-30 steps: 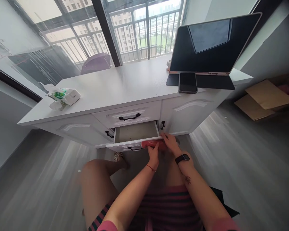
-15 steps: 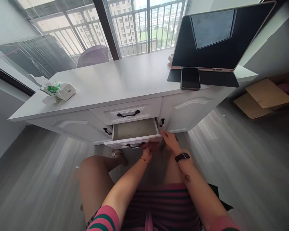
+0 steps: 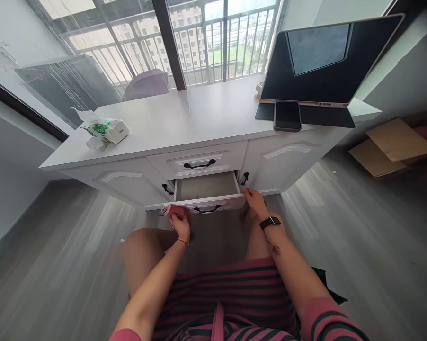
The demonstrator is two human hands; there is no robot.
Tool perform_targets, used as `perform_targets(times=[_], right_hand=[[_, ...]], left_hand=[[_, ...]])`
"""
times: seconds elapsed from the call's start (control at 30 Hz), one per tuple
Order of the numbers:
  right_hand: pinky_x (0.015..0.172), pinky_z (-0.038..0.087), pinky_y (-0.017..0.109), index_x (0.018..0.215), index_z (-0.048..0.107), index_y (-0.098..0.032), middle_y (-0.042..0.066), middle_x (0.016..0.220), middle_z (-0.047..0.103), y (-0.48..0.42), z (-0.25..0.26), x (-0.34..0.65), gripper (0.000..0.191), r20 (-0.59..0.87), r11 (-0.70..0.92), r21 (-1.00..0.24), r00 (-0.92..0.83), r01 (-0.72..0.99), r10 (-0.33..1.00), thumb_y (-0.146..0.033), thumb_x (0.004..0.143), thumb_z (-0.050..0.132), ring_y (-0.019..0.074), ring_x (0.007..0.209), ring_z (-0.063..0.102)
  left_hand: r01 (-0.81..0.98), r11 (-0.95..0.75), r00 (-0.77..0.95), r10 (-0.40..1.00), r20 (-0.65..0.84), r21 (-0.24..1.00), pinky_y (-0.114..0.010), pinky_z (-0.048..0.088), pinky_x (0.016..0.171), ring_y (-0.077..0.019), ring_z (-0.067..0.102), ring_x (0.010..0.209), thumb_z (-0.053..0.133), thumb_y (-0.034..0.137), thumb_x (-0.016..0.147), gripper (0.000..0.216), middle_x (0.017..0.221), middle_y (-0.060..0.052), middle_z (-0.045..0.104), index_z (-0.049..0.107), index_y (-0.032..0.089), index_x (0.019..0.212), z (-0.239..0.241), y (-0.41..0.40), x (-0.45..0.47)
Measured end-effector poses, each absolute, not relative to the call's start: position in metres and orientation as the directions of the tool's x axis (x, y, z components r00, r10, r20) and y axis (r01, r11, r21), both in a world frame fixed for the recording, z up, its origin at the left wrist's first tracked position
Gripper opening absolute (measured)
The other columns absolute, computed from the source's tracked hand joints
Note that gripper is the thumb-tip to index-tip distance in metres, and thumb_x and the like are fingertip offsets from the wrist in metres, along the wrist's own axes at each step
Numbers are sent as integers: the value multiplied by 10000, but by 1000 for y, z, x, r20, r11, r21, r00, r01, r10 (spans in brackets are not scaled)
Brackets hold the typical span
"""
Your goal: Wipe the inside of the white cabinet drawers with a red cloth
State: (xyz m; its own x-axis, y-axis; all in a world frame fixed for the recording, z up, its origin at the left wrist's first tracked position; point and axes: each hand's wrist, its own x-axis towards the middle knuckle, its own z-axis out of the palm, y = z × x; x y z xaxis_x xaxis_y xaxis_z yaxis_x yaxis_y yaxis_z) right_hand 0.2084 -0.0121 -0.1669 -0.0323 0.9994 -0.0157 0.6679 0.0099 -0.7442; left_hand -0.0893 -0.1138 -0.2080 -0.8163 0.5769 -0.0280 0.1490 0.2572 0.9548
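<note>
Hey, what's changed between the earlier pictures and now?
The left hand has moved the red cloth leftward along the front of the open drawer, from near its right end to its left end, still holding it. The right hand stays at the drawer's right corner; the drawer stays open.

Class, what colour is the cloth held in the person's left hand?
The cloth is mostly pinkish red; the head view shows it.
</note>
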Motion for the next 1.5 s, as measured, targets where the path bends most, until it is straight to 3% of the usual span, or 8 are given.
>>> perform_targets(times=[0.23, 0.57, 0.7, 0.9, 1.07, 1.2, 1.37, 1.5], right_hand=[[715, 415, 334, 828, 672, -173, 126, 834, 694, -15, -163, 208, 556, -8, 16, -752, -33, 659, 999, -527, 905, 251, 248, 791, 598], [769, 439, 338, 876, 685, -167, 127, 910, 710, -15, -163, 209, 465, 2, 31, -764, -45, 644, 999, -479, 901, 341, 243, 844, 625], [787, 452, 331, 932, 688, -152, 134, 954, 711, -15, -164, 208, 417, 10, 35, -770, -43, 637, 999, -450, 886, 399, 235, 884, 633], [775, 463, 348, 926, 689, -171, 105, 920, 712, -15, -169, 206, 410, 24, 38, -754, -30, 656, 999, -469, 874, 411, 237, 845, 633], [825, 432, 385, 939, 680, -144, 148, 990, 673, -20, -167, 197, 450, 156, 102, -688, 9, 718, 988, -465, 908, 367, 265, 932, 588], [753, 412, 350, 808, 676, -172, 127, 858, 658, -32, -161, 178, 460, 273, 245, -579, -98, 778, 957, -463, 944, 348, 242, 832, 583], [693, 395, 303, 816, 706, -234, 79, 851, 704, -45, -169, 143, 222, 96, 350, -701, -403, 622, 910, -377, 878, 547, 212, 779, 627], [706, 388, 339, 845, 721, -230, 127, 870, 725, -42, -178, 119, 201, 11, 177, -774, -266, 608, 964, -295, 873, 534, 251, 791, 649]], left_hand=[[407, 118, -621, 763, 179, 906, -420, 341, 1029, -257, 490, 1106, 620, 45, 674, 287, 1097, -81, 455, 576, 199, 912, -183, -115, -45], [398, -40, -249, 957, 150, 916, -405, 365, 1016, -251, 504, 1111, 500, -69, 642, 443, 1149, -109, 452, 609, 184, 989, -183, -92, 41], [362, 4, -299, 948, 112, 932, -391, 396, 957, -237, 524, 1019, 562, 7, 687, 307, 1068, -96, 488, 587, 178, 942, -181, -90, 41], [289, 136, -579, 813, 61, 948, -391, 383, 945, -231, 518, 940, 669, 180, 709, 178, 898, -38, 531, 568, 205, 855, -171, -99, -15], [136, 221, -726, 686, -55, 966, -404, 373, 969, -235, 516, 977, 711, 197, 625, 234, 836, -7, 510, 543, 206, 786, -160, -104, -88], [-77, 247, -676, 699, -233, 966, -358, 475, 840, -190, 590, 799, 713, 139, 563, 308, 760, 15, 582, 553, 194, 821, -145, -107, -129], [-348, 302, -412, 801, -435, 887, -292, 526, 706, -163, 642, 710, 739, 100, 557, 334, 799, -31, 679, 600, 166, 854, -129, -123, -152], [-531, 364, -194, 827, -528, 765, -270, 531, 678, -147, 646, 680, 780, 81, 529, 397, 789, -9, 681, 599, 168, 873, -131, -135, -155]])
